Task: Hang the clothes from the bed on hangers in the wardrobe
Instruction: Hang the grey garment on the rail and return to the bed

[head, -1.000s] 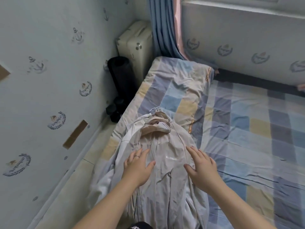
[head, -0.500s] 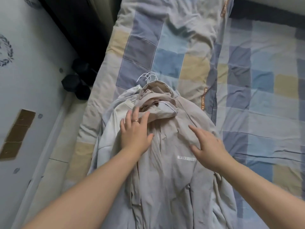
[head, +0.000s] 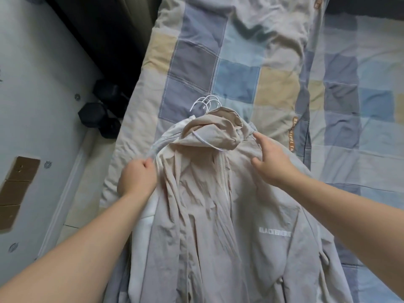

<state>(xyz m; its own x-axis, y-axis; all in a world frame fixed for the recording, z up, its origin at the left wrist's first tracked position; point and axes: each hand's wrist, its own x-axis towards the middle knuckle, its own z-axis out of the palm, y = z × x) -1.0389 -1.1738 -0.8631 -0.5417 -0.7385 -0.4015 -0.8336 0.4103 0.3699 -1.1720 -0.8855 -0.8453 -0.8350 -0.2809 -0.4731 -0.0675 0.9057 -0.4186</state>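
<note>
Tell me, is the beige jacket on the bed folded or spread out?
Spread out. The jacket lies flat, front up on the bed, hood and chest lettering showing.

Left of the bed, a pale wall (head: 43,62) carries 3 brown rectangular patches (head: 23,169) stacked in a slanting column, and small round grey marks (head: 47,164). A white skirting board (head: 65,193) meets a floor (head: 87,193) of light tiles. Black dumbbells (head: 91,114) with hexagonal heads lie on the floor beside the bed edge, below a dark, indistinct object (head: 98,29).
</note>
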